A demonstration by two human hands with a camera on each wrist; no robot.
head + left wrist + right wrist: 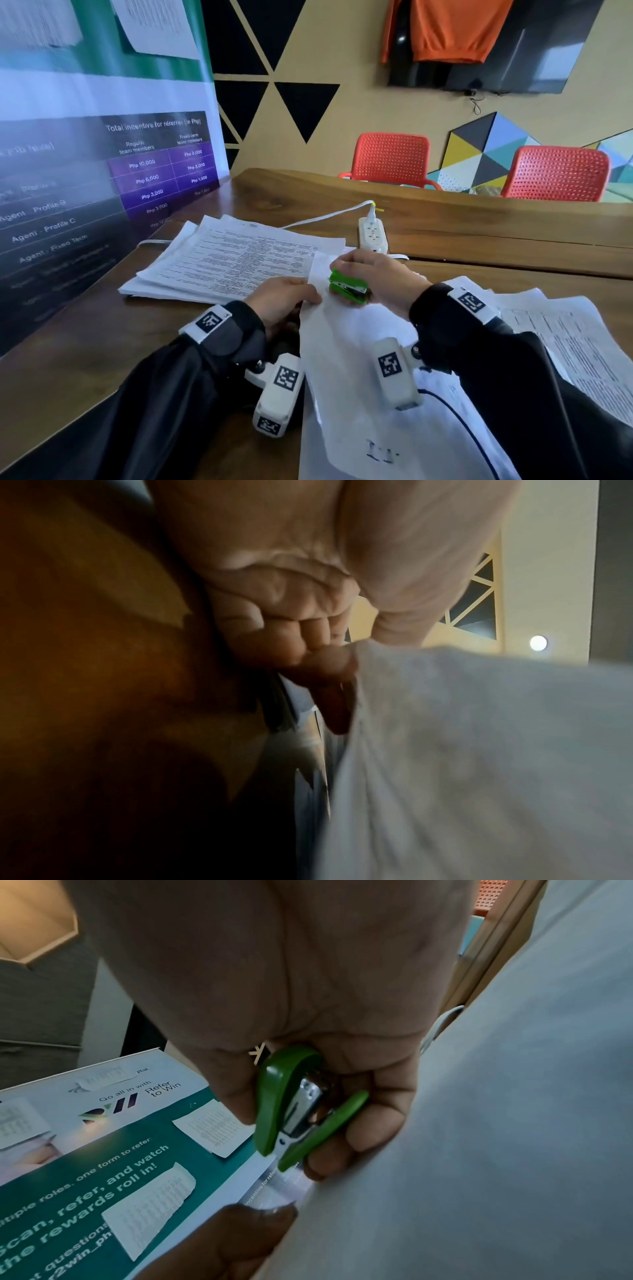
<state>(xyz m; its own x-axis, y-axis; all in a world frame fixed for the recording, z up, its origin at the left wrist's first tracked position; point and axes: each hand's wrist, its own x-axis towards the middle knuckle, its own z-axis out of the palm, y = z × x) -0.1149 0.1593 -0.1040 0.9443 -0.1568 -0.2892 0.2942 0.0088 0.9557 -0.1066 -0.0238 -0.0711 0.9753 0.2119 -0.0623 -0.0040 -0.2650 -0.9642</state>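
My right hand grips a small green stapler at the upper left corner of a lifted white paper sheet. The right wrist view shows the stapler between thumb and fingers, its mouth standing apart beside the sheet. My left hand pinches the sheet's left edge just below that corner. In the left wrist view my fingers curl onto the paper's edge. Whether the stapler's mouth is around the paper I cannot tell.
A thick stack of printed pages lies on the wooden table to the left, more pages at right. A white power strip with a cable sits behind my hands. A printed banner stands left; two orange chairs stand beyond.
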